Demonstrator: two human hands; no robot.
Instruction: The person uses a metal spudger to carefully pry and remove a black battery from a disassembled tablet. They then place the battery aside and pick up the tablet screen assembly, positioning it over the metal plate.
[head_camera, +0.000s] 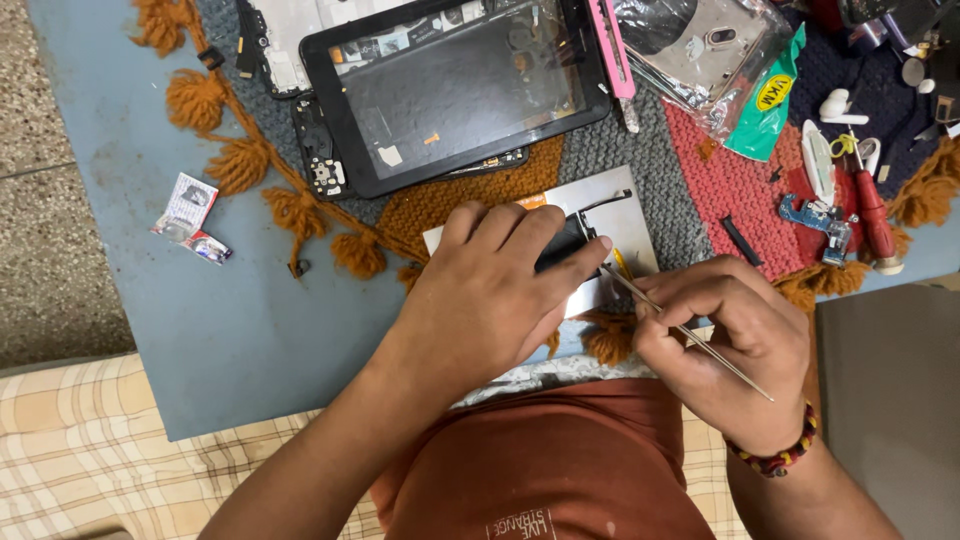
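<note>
The left hand (490, 290) presses its flat fingers on a small black part (562, 240), under the fingertips. The right hand (725, 335) pinches thin tweezers (685, 330); keep their tip slow and low

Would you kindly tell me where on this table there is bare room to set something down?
The blue tabletop lies bare left of the left hand, between the tasselled mat and the small packets. The mat is crowded: tablet, red screwdriver, small parts.
</note>
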